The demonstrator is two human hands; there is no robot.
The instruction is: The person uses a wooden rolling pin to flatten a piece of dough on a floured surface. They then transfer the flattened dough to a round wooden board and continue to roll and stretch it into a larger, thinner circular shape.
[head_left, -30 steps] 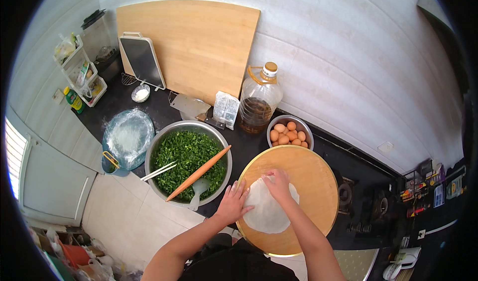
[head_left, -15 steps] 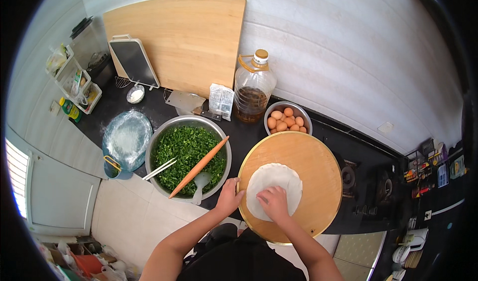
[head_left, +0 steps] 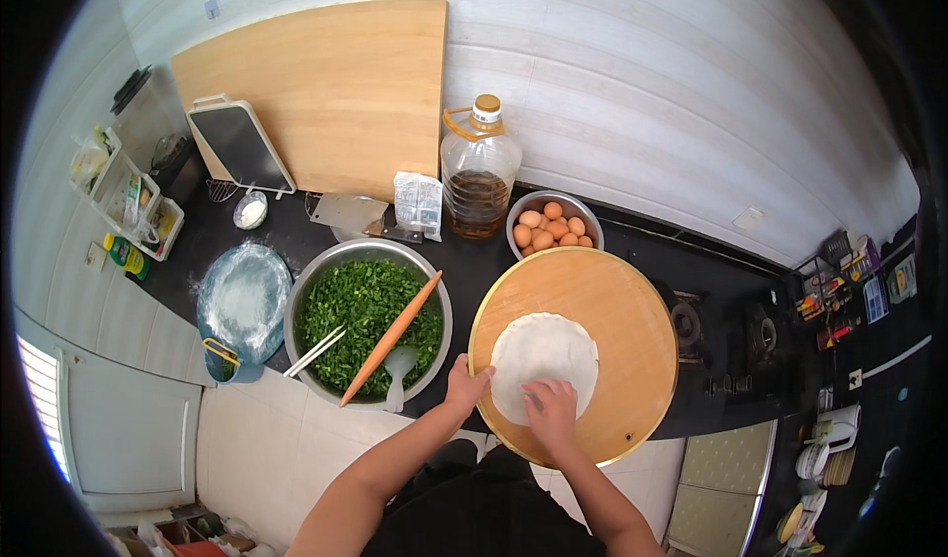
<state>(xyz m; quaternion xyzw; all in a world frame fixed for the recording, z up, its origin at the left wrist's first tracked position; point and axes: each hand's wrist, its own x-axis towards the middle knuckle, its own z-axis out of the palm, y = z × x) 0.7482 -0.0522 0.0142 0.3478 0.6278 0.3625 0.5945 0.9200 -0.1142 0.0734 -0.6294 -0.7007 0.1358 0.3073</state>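
Observation:
A flat white round of dough (head_left: 538, 345) with a crimped far rim lies on a round wooden board (head_left: 637, 359). My left hand (head_left: 467, 384) grips the board's left edge, its thumb over the rim. Over the near part of the dough, my right hand (head_left: 553, 411) has its fingers bent and drawn together; the fingertips hide whatever is between them. To the left stands a steel bowl (head_left: 446, 320) of chopped greens (head_left: 341, 295). An orange-brown rolling pin (head_left: 393, 338) lies across it, with white chopsticks (head_left: 314, 352) and a grey spoon (head_left: 399, 371).
Behind the board is a bowl of eggs (head_left: 553, 229), beside a large oil bottle (head_left: 480, 187). A cleaver (head_left: 346, 211) lies behind the greens. Floury blue-green round plate (head_left: 244, 300) is at the left; stove burners (head_left: 688, 325) lie to the right.
My right hand has shifted slightly nearer me on the dough, and its fingers have moved a little to the right. My left hand stays at the board's edge. The view has shifted slightly.

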